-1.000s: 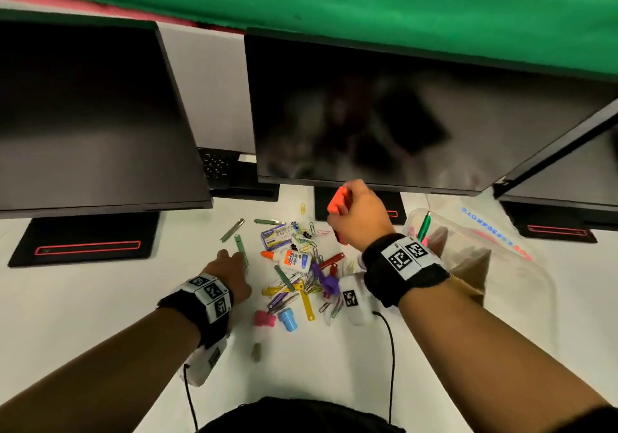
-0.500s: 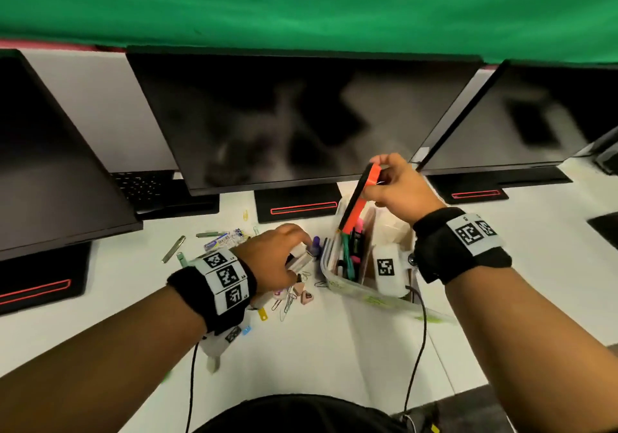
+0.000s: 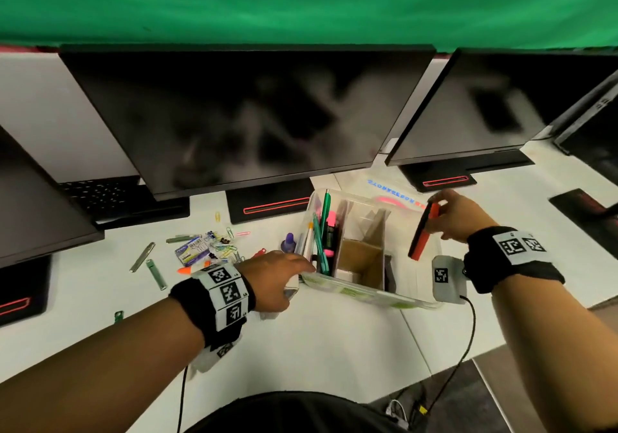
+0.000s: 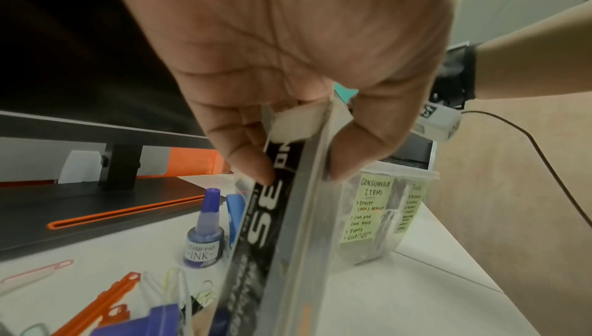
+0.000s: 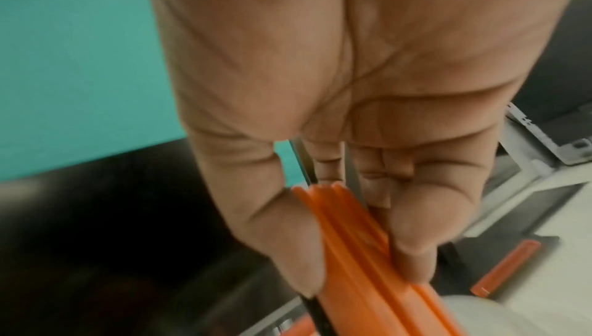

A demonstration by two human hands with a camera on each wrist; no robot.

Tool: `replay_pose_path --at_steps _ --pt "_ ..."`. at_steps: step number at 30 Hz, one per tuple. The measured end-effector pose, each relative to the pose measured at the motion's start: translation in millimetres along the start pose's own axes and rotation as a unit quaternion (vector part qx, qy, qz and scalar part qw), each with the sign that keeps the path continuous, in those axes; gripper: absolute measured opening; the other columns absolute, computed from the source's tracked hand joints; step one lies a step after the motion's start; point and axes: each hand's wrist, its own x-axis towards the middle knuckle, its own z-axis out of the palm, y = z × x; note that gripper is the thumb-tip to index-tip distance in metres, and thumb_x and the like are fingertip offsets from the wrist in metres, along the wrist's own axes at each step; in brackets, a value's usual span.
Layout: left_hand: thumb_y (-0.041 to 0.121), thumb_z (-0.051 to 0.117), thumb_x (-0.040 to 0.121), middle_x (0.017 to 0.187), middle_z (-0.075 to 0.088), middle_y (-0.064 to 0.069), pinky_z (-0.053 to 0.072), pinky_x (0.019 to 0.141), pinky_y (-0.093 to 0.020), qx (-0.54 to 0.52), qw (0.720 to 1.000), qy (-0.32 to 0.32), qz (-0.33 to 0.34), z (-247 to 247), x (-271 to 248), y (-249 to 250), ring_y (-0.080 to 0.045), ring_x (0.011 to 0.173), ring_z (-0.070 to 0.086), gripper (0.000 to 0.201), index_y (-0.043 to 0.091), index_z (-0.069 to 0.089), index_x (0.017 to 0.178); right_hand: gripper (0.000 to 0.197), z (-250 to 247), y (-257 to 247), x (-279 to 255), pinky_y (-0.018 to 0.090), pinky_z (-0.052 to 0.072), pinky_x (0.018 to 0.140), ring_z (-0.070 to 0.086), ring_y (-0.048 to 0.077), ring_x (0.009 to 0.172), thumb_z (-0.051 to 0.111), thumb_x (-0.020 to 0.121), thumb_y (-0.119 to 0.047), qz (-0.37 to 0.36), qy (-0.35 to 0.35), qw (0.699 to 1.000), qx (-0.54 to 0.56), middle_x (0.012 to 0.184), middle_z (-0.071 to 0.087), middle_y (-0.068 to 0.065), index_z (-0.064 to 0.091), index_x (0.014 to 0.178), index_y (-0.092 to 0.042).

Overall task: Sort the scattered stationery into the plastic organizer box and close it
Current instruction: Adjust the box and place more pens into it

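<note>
The clear organizer box (image 3: 364, 293) stands open on the white desk, with pens (image 3: 322, 232) upright in its left compartment. My right hand (image 3: 441, 212) pinches an orange and black cutter (image 3: 422, 232) above the box's right end; the right wrist view shows thumb and fingers on the orange cutter (image 5: 358, 253). My left hand (image 3: 294, 272) is at the box's front left corner. In the left wrist view the left hand (image 4: 301, 166) pinches a flat clear packet (image 4: 272, 220) with a black card inside. Handwritten labels (image 4: 368, 210) are on the box's front wall.
Loose clips, a staple box (image 3: 190, 252) and green clips (image 3: 155, 273) lie left of the box. A purple ink bottle (image 3: 289, 242) stands against its left wall. Monitors (image 3: 240, 121) and their bases close off the back. The desk's edge (image 3: 495, 349) runs front right.
My right hand carried the cutter from over the pen compartment rightward to over the box's right end. My left hand moved right to the box's front left corner with the packet.
</note>
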Motion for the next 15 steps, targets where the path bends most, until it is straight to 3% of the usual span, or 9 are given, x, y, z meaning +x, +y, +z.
replay_pose_path --at_steps 3,7,10,15 --pt "0.026 0.057 0.086 0.144 0.040 0.015 0.033 0.106 -0.029 -0.009 1.000 -0.002 -0.003 -4.4 -1.0 3.2 -0.014 0.129 0.041 0.058 0.033 0.037 0.139 0.054 19.5 10.8 10.6 0.031 0.055 0.056 0.062 0.025 0.065 0.064 0.073 0.010 0.039 -0.027 0.997 -0.069 0.101 0.061 0.015 0.052 0.120 -0.014" --pt "0.025 0.058 0.085 0.146 0.039 0.013 0.033 0.107 -0.029 -0.008 1.000 -0.010 -0.006 -5.6 -2.2 4.7 -0.014 0.131 0.039 0.061 0.032 0.036 0.141 0.053 38.0 10.2 17.8 0.040 0.058 0.079 0.066 0.031 0.084 0.066 0.072 0.006 0.059 -0.055 0.984 -0.160 0.102 0.060 0.013 0.052 0.118 -0.013" --pt "0.026 0.059 0.084 0.145 0.040 0.012 0.032 0.108 -0.029 -0.015 1.000 -0.015 -0.009 -3.9 -3.6 3.9 -0.015 0.131 0.038 0.061 0.032 0.037 0.140 0.062 44.0 5.0 20.4 0.042 0.052 0.093 0.063 0.032 0.099 0.071 0.070 -0.001 0.063 -0.063 0.975 -0.201 0.119 0.060 0.017 0.049 0.127 -0.009" --pt "0.027 0.059 0.083 0.146 0.039 0.012 0.027 0.113 -0.032 -0.031 0.999 -0.025 -0.004 -2.3 -8.0 2.6 -0.013 0.135 0.036 0.061 0.033 0.037 0.140 0.071 46.9 0.0 17.0 0.039 0.050 0.090 0.061 0.031 0.105 0.081 0.062 -0.008 0.058 -0.080 0.956 -0.275 0.111 0.063 0.013 0.050 0.126 -0.010"
